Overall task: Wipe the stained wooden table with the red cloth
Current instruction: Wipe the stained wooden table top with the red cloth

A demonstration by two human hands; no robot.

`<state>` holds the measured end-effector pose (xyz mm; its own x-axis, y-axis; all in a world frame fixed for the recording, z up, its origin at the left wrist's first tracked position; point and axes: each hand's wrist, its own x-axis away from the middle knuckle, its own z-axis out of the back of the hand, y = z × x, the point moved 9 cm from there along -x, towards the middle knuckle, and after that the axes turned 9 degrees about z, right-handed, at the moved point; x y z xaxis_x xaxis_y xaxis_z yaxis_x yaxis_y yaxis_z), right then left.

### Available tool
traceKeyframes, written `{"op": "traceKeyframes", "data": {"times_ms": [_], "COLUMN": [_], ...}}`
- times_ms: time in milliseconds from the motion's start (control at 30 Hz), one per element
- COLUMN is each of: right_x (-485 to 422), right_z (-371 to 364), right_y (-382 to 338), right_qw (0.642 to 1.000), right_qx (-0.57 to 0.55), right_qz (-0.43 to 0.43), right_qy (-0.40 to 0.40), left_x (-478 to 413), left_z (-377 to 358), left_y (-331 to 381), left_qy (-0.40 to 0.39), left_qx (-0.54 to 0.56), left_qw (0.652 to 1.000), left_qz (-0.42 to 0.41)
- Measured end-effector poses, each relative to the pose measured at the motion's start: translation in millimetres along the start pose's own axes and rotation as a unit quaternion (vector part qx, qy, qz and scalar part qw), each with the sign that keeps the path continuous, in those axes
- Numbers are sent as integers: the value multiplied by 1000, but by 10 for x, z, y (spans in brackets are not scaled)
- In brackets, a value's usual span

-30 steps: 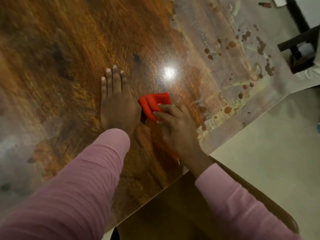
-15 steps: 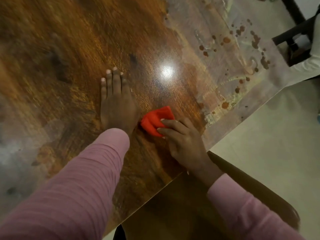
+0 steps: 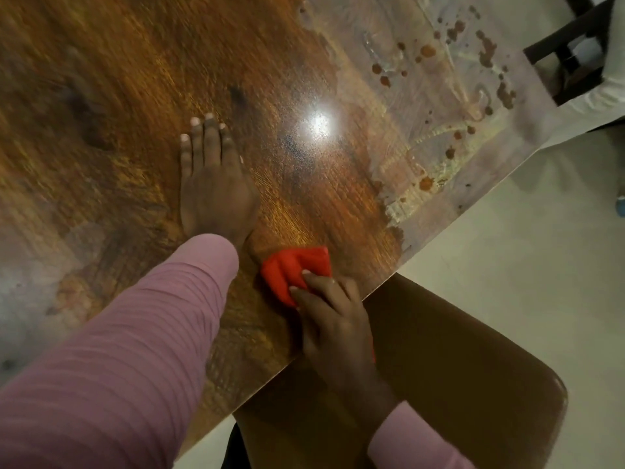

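The wooden table fills most of the view, glossy brown, with brown spots and pale smears at its far right corner. My left hand lies flat on the wood, fingers straight and together. My right hand presses the bunched red cloth against the table close to its near edge; the fingers lie over the cloth's near part and hide it, and a bit of red shows under the palm.
A brown wooden chair seat sits under my right arm beside the table edge. A dark chair stands past the far right corner. Pale floor lies to the right.
My right hand has dragged the red cloth toward me, from beside the left hand's fingers down to the near table edge. The left hand has stayed flat in place.
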<state>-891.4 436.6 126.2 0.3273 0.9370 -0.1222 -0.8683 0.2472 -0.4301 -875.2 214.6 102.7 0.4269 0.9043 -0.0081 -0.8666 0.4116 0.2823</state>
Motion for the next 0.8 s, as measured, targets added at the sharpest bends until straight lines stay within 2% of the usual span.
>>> {"op": "traceKeyframes", "data": {"times_ms": [100, 267, 367, 433, 533, 600, 633, 800], "right_x": [80, -328, -293, -129, 139, 124, 54, -552], "right_z": [17, 643, 637, 384, 32, 42, 110, 840], "right_y": [76, 1101, 1087, 672, 45, 43, 190, 1524], "right_qw": [1000, 980, 977, 988, 1000, 997, 997, 985], "right_qx": [27, 96, 75, 50, 7, 15, 33, 97], "right_qz": [-6, -152, -172, -123, 6, 73, 73, -127], "right_qy": [-2, 82, 100, 81, 25, -6, -13, 57], "left_x": [10, 5, 5, 12, 20, 24, 27, 22], "left_z": [-5, 0, 9, 16, 31, 44, 47, 34], "left_y": [-13, -16, -15, -15, -37, -60, -71, -59], "left_qy": [-3, 4, 5, 6, 12, 16, 17, 25], "left_qx": [3, 18, 16, 15, 15, 21, 23, 27], "left_qw": [1000, 1000, 1000, 1000, 1000, 1000, 1000, 999], "left_qz": [-1, -4, -3, -1, 2, 9, 9, 4]}}
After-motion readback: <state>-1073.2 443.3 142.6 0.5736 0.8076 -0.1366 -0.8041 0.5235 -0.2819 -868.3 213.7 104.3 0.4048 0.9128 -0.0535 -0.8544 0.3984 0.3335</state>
